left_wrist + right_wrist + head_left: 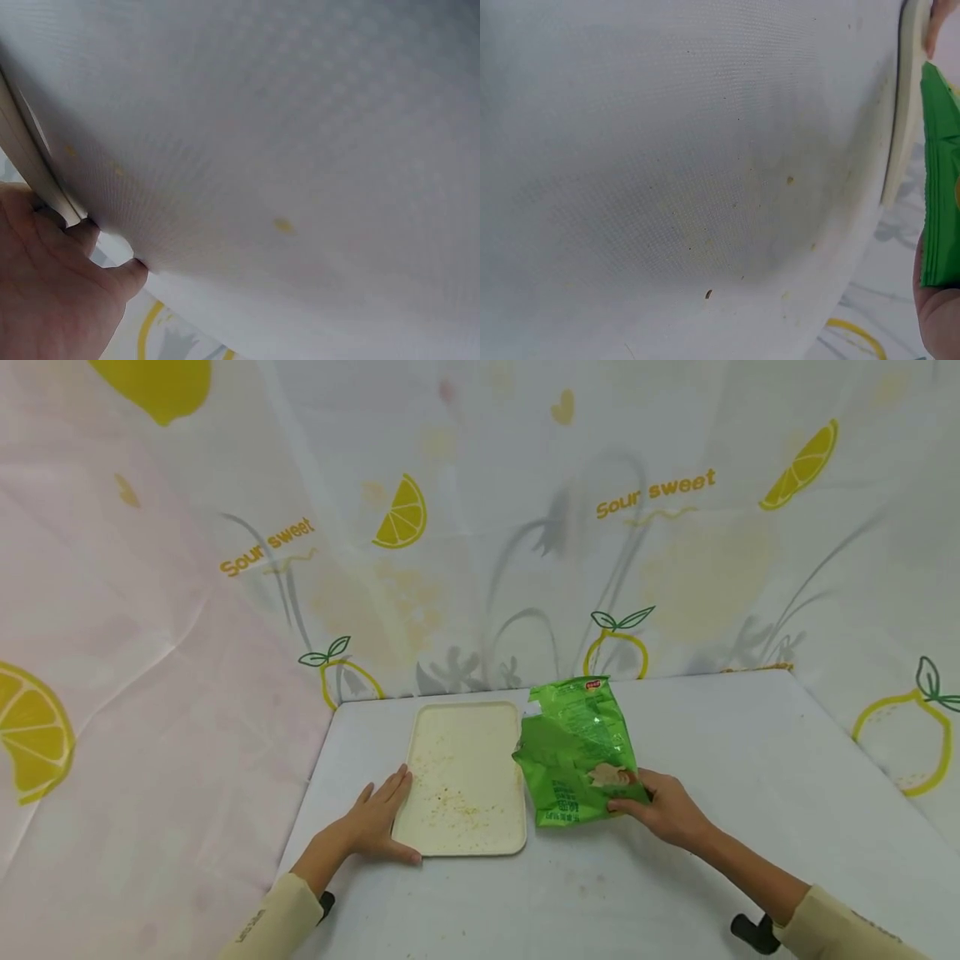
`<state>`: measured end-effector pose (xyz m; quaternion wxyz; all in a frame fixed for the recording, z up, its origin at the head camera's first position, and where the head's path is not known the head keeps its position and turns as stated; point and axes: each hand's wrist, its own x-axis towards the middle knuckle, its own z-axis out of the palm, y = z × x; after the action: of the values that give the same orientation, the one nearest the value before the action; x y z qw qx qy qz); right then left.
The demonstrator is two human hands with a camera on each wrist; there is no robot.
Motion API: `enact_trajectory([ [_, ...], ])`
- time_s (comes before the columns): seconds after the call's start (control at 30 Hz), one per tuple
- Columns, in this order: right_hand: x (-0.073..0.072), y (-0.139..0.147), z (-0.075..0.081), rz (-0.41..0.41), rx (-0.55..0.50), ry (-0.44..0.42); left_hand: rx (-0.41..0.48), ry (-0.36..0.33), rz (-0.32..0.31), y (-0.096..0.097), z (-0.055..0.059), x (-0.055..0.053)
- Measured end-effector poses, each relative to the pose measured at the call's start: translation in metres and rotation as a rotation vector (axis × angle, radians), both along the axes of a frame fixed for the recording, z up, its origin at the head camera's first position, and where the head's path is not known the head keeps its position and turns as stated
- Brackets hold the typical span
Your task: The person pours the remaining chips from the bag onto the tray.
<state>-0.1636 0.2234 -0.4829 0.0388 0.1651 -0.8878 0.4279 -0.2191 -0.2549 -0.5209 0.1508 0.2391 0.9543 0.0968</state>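
Note:
A shiny green snack bag (573, 743) leans over the right edge of a cream tray (465, 752). My right hand (667, 810) pinches the bag's lower right corner, thumb on the printed face. In the right wrist view the hand (941, 322) grips the end of the green bag (941, 180). My left hand (375, 822) lies with fingers spread along the tray's lower left edge, thumb stretched across its corner. The left wrist view has that hand (60, 277) beside the tray's rim (30, 150). Crumbs (461, 810) are scattered on the tray, thickest in its lower half.
The tray lies on a white-covered table (720, 752), with small crumbs (592, 885) on the cloth near the front. A white curtain (480, 527) printed with lemons rises behind the table, and a pinkish one (150, 735) hangs along the left side.

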Motion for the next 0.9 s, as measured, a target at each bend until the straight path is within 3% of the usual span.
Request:
enact_trajectory([
  [0.23,0.0,0.0,0.001,-0.048,-0.003,-0.048,0.028,0.004,0.012,0.001,0.0,0.001],
  [0.37,0.0,0.0,-0.001,-0.028,-0.005,-0.059,0.025,-0.001,0.01,0.001,0.001,0.002],
  [0.7,-0.006,-0.001,0.001,0.017,0.012,0.016,0.027,0.012,0.003,0.002,0.0,0.001],
  [0.9,-0.016,-0.008,0.014,0.054,0.003,0.065,0.033,0.021,-0.003,-0.001,-0.005,0.001],
])
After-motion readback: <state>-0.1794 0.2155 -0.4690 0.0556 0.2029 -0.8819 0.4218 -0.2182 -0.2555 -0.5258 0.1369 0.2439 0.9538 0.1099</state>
